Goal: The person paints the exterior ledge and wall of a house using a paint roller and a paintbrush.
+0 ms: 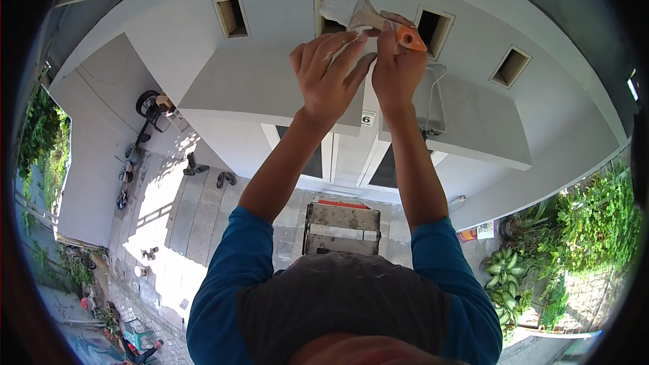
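Note:
A paintbrush (340,4) with white-coated bristles and an orange handle end is raised in front of the wall, its bristles pointing left. My right hand (400,71) is closed around the handle, and the orange end with its hole sticks out on the right. Just left of it is my left hand (326,71), fingers loosely bent and apart, the fingertips close beneath the brush's neck. White smears show on my left fingers. Behind the bristles, the brush partly covers one of the square wall openings (329,26).
Other square openings (233,17) line the pale wall. Below is a grey ledge (243,84) above white-framed doors and a number sign (368,118). A worn platform (343,228) lies beneath me. Plants (588,223) grow at right; shoes (195,165) lie on the paving.

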Available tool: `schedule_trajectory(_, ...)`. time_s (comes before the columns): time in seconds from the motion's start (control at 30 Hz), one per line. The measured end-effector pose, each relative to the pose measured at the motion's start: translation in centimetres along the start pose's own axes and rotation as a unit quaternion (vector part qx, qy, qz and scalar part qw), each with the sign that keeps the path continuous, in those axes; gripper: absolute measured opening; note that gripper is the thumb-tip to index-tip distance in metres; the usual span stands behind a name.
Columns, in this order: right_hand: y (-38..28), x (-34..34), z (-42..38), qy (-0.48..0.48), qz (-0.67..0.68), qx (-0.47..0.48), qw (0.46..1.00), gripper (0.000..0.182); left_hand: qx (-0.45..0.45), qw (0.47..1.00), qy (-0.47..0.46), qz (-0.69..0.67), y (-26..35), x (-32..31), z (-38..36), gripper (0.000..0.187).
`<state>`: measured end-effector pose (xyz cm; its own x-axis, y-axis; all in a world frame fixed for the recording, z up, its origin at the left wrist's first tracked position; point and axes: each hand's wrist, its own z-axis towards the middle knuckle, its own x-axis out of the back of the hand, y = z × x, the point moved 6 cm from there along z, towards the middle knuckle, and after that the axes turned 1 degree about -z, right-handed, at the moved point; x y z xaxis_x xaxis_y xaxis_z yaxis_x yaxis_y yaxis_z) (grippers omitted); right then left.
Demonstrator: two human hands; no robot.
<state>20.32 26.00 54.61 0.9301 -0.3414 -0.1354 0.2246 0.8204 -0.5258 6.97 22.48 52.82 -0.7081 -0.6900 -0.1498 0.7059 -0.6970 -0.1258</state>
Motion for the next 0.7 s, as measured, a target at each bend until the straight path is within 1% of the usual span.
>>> schedule_trajectory(0.03, 0.1, 0.0, 1.1, 0.029, 0.014, 0.015, 0.999, 0.016, 0.013, 1.0, 0.002, -0.01, 0.4, 1.1, -0.2, 0.039)
schedule_trajectory(0.07, 0.9, -0.5, 2.4, 0.037, 0.004, 0.015, 0.999, 0.016, 0.014, 1.0, 0.001, -0.023, 0.5, 1.6, -0.9, 0.039)
schedule_trajectory(0.13, 1.2, -1.1, 5.0, 0.031, -0.019, 0.141, 0.989, 0.012, 0.047, 0.995, -0.01, -0.09, 0.3, 1.9, -3.2, 0.032)
schedule_trajectory(0.17, 1.8, -0.7, 6.2, 0.034, -0.027, 0.141, 0.989, 0.012, 0.049, 0.994, -0.01, -0.099, 0.4, 2.0, -4.3, 0.032)
schedule_trajectory(0.23, 2.4, -0.2, 7.9, 0.028, -0.065, 0.143, 0.987, 0.012, 0.069, 0.981, -0.066, -0.169, 0.4, 1.7, -6.7, 0.028)
schedule_trajectory(0.27, 1.8, 1.3, 7.7, 0.066, -0.117, 0.207, 0.969, 0.012, 0.07, 0.981, -0.066, -0.171, 0.2, 2.5, -8.1, 0.028)
schedule_trajectory(0.3, 1.2, 3.4, 7.6, 0.104, -0.167, 0.271, 0.942, 0.012, 0.077, 0.976, -0.101, -0.177, -0.1, 3.1, -9.6, 0.026)
schedule_trajectory(0.33, 0.6, 6.1, 7.3, 0.143, -0.204, 0.27, 0.93, 0.011, 0.084, 0.97, -0.134, -0.183, -0.6, 3.7, -11.2, 0.025)
schedule_trajectory(0.37, 0.1, 9.1, 7.0, 0.18, -0.218, 0.279, 0.918, 0.008, 0.11, 0.968, -0.143, -0.173, -1.4, 4.9, -12.8, 0.023)
schedule_trajectory(0.4, -0.1, 12.1, 6.9, 0.215, -0.266, 0.284, 0.896, 0.005, 0.138, 0.966, -0.151, -0.16, -2.1, 6.2, -14.2, 0.022)
schedule_trajectory(0.43, -1.2, 14.1, 6.5, 0.243, -0.336, 0.294, 0.861, 0.003, 0.17, 0.961, -0.155, -0.151, -2.8, 7.4, -15.4, 0.021)
schedule_trajectory(0.47, -1.1, 15.6, 6.6, 0.265, -0.369, 0.289, 0.843, 0.003, 0.203, 0.956, -0.16, -0.14, -3.5, 8.5, -16.4, 0.021)
schedule_trajectory(0.5, -1.1, 15.3, 6.8, 0.269, -0.365, 0.277, 0.847, 0.002, 0.21, 0.957, -0.162, -0.117, -3.8, 9.5, -17.0, 0.016)
schedule_trajectory(0.53, -1.1, 14.8, 6.8, 0.273, -0.362, 0.265, 0.851, 0.003, 0.211, 0.957, -0.162, -0.113, -3.8, 10.1, -17.6, 0.016)
schedule_trajectory(0.57, -0.5, 13.0, 6.7, 0.249, -0.36, 0.265, 0.859, 0.006, 0.23, 0.956, -0.15, -0.106, -4.1, 10.6, -18.2, 0.017)
schedule_trajectory(0.6, -0.6, 9.7, 6.4, 0.225, -0.359, 0.264, 0.867, 0.009, 0.25, 0.953, -0.139, -0.1, -4.2, 11.1, -18.6, 0.019)
schedule_trajectory(0.67, 0.1, 2.3, 5.1, 0.171, -0.32, 0.312, 0.878, 0.016, 0.249, 0.954, -0.13, -0.103, -3.7, 11.1, -18.3, 0.02)
schedule_trajectory(0.7, -0.2, -1.6, 4.3, 0.147, -0.277, 0.312, 0.897, 0.021, 0.267, 0.949, -0.119, -0.115, -3.6, 11.1, -18.1, 0.015)
